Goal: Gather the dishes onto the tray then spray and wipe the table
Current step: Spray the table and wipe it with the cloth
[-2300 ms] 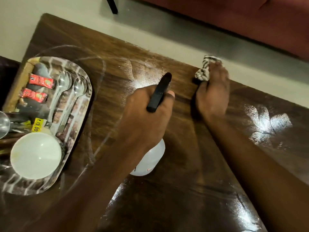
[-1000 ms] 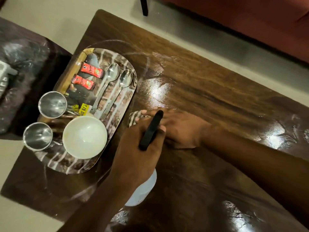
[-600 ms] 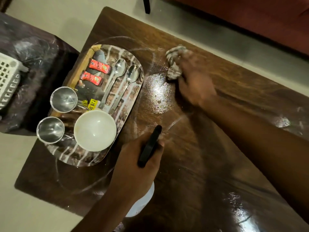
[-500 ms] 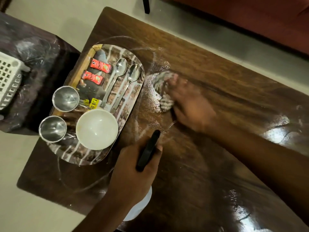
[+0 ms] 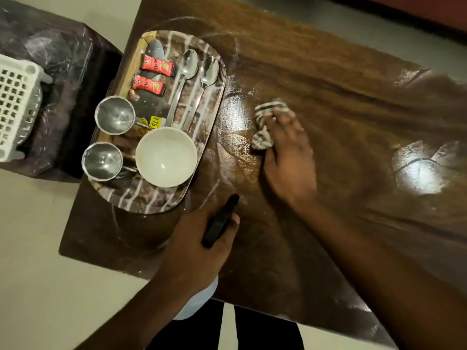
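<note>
While left fingers (image 5: 233,224) grip the spray bottle (image 5: 219,222), right fingers (image 5: 284,120) clutch cloth (image 5: 265,116) on glossy table (image 5: 328,87).

Yellow sticker (image 5: 155,121) on the tray (image 5: 151,202), left of the right hand (image 5: 288,157), reads 79. Red sachets (image 5: 158,67): lettering too blurred.
</note>
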A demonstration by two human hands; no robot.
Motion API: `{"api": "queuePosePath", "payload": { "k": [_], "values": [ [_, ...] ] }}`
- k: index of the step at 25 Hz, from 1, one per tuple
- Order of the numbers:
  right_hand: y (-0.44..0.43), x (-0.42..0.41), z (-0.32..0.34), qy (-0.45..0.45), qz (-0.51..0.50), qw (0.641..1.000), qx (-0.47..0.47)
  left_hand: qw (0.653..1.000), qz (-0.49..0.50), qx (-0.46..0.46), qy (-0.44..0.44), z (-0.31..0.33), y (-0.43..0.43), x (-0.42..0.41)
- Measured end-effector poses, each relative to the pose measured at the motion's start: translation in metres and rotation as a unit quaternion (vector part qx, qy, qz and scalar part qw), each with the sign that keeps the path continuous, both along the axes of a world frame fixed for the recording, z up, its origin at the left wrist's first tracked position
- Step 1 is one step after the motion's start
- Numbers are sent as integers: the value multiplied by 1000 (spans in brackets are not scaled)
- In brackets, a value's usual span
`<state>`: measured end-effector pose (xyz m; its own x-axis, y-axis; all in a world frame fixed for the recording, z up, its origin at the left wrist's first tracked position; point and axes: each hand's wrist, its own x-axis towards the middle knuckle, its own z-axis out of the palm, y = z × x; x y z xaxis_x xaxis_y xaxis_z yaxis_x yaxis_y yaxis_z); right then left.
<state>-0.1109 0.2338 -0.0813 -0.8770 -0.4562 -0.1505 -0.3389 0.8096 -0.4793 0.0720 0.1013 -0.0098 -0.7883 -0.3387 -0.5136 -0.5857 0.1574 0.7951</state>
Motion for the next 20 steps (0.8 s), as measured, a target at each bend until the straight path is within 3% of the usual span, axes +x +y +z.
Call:
{"api": "queuePosePath", "payload": {
  "k": [2,4,5,6,7,10,12,14,15,17,20],
  "values": [
    [3,46,3,-9,205,979,4,1000,-10,-12,4,2,-3,11],
    [19,66,3,-23,454,891,6,1000,-10,-14,-2,7,-5,22],
    [23,57,3,-22,539,842,13,1000,0,-16,-12,9,-3,27],
    [22,40,1,-4,574,819,23,1000,14,-19,-20,9,0,33],
    [16,24,0,16,552,833,38,999,32,-21,-29,8,2,39],
    [-6,-16,1,33,277,959,42,998,48,-24,-27,-1,9,58],
    [-18,-11,5,17,119,993,18,999,46,-4,-21,-3,13,69],
    [-19,32,8,-20,56,998,4,999,51,-4,-19,-3,14,81],
    [-13,64,8,-34,81,996,2,998,55,-5,-19,-2,14,88],
    [12,133,8,-41,247,968,7,998,60,-4,-13,3,15,100],
    [68,175,4,-30,492,870,6,999,47,-13,17,12,14,118]
  ]
}}
